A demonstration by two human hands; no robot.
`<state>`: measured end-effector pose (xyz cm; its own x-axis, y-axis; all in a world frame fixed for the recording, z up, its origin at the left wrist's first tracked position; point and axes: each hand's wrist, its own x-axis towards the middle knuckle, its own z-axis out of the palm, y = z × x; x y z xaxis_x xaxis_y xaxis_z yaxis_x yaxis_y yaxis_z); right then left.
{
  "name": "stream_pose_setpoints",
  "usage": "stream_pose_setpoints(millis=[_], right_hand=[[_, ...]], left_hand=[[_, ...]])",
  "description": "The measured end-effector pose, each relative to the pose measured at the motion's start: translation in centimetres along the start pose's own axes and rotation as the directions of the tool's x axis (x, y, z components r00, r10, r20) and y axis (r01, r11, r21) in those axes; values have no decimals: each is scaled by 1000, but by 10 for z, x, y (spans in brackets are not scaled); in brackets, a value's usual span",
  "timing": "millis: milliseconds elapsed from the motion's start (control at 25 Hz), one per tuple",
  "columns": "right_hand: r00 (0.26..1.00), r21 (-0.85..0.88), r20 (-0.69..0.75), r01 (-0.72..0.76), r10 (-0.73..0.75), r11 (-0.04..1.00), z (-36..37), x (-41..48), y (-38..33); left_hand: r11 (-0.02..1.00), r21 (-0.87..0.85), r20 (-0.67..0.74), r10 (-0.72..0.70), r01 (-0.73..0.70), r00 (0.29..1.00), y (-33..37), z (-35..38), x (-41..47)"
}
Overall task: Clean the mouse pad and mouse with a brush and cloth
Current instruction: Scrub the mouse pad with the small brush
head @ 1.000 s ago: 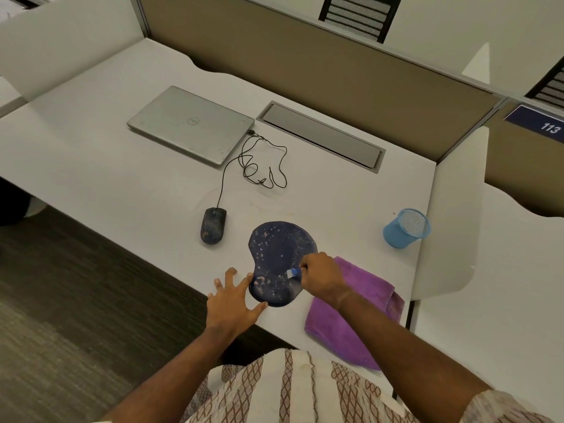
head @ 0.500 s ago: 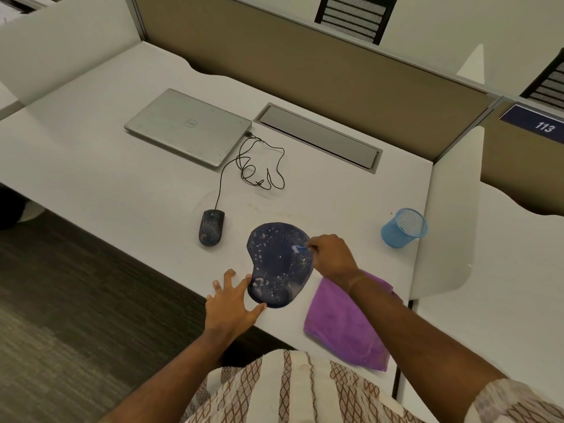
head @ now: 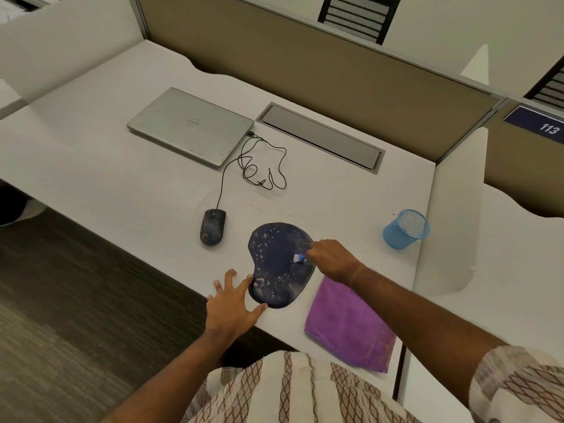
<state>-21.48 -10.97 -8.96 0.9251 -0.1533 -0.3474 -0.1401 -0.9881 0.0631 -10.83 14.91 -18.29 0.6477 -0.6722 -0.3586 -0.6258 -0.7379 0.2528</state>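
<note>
A dark blue mouse pad (head: 274,257) speckled with pale dust lies near the desk's front edge. My right hand (head: 331,257) is closed around a small blue brush (head: 298,257), whose white bristles touch the pad's right side. My left hand (head: 230,303) lies flat with fingers spread at the pad's lower left edge, thumb and forefinger touching it. A dusty black wired mouse (head: 212,227) sits left of the pad. A purple cloth (head: 348,325) lies right of the pad, partly under my right forearm.
A shut silver laptop (head: 189,126) lies at the back with the mouse cable (head: 262,169) coiled beside it. A blue mesh cup (head: 404,228) stands at the right near the partition. A grey cable tray lid (head: 320,138) is set into the desk.
My right hand carried the brush from the pad's lower right up to its upper right, then slightly back down. My left hand stayed at the pad's edge.
</note>
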Motion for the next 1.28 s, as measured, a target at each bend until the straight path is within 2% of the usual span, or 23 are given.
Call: stream_pose_setpoints(millis=[120,280,400,480,560,720,1000,1120,1280], right_hand=[[999,10,1,-51,51,999,4,-11,20],[987,116,-27,-155,159,981,-3,-11,31],[953,338,-98,-239,286,910,-9,-4,14],[952,451,-81,-229,295,863,-8,1,-2],[965,426,-31,-223,261,877,-3,3,-13],[979,229,8,-200,204,953,10,-3,-7],[966,151,79,-256,247,955,14,-23,36],[963,177,3,-266,270,948,9,-22,35],[967,229,-105,-205,233,952,7,-8,1]], left_hand=[[1000,-2,3,2,-2,1000,1,-1,0],[1000,-6,3,4,-4,1000,1,-3,-1],[1000,-6,2,6,-6,1000,1,-3,-2],[1000,-7,6,7,-7,1000,0,-3,-1],[1000,-5,9,5,-5,1000,0,-3,-1],[1000,0,1,5,-5,1000,1,-2,-1],[1000,-3,6,1,-1,1000,0,-1,0],[1000,0,6,0,0,1000,0,-1,0],[1000,-5,6,3,-3,1000,0,-1,-1]])
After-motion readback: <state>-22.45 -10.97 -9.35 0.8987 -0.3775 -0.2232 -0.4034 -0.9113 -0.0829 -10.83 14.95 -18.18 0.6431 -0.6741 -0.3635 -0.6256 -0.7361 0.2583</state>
